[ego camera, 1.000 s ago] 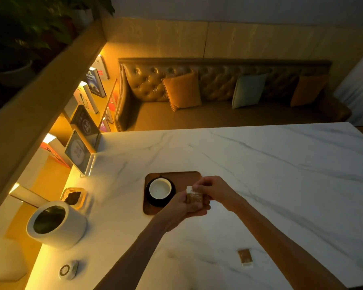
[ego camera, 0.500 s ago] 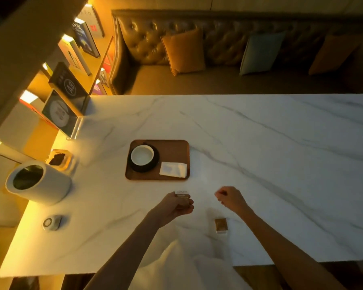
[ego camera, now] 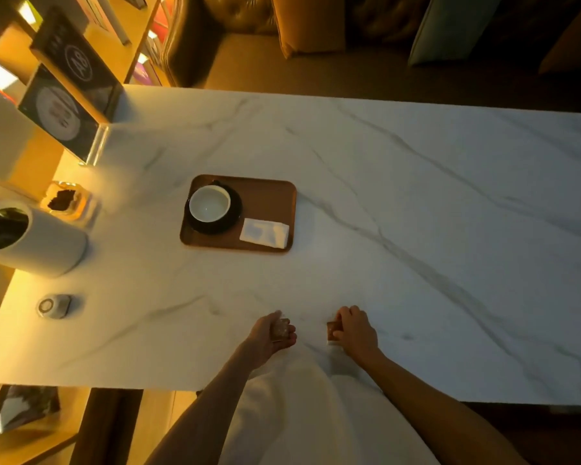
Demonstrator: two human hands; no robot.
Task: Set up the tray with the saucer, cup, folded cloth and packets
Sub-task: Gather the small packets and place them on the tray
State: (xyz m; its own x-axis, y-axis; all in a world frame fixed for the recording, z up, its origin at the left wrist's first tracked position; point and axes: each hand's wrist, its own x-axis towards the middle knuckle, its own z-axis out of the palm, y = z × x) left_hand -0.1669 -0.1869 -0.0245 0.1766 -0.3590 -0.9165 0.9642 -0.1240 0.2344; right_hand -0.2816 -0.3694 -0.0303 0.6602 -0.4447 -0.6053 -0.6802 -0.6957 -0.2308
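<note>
Head view: left hand (ego camera: 271,333), palm turned up, grip closed on one packet (ego camera: 280,328). Right hand (ego camera: 355,330), knuckles up, grip pinching second packet (ego camera: 332,331) on surface (ego camera: 416,229). Both near tray (ego camera: 269,193), which carries saucer (ego camera: 233,218), cup (ego camera: 209,203), cloth (ego camera: 264,232).

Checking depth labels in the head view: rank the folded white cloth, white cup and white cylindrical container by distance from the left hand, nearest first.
1. Folded white cloth: near right corner of the brown tray, just beyond the left hand.
2. White cup: on the dark saucer, tray's left part.
3. White cylindrical container: far left at the table edge.
</note>
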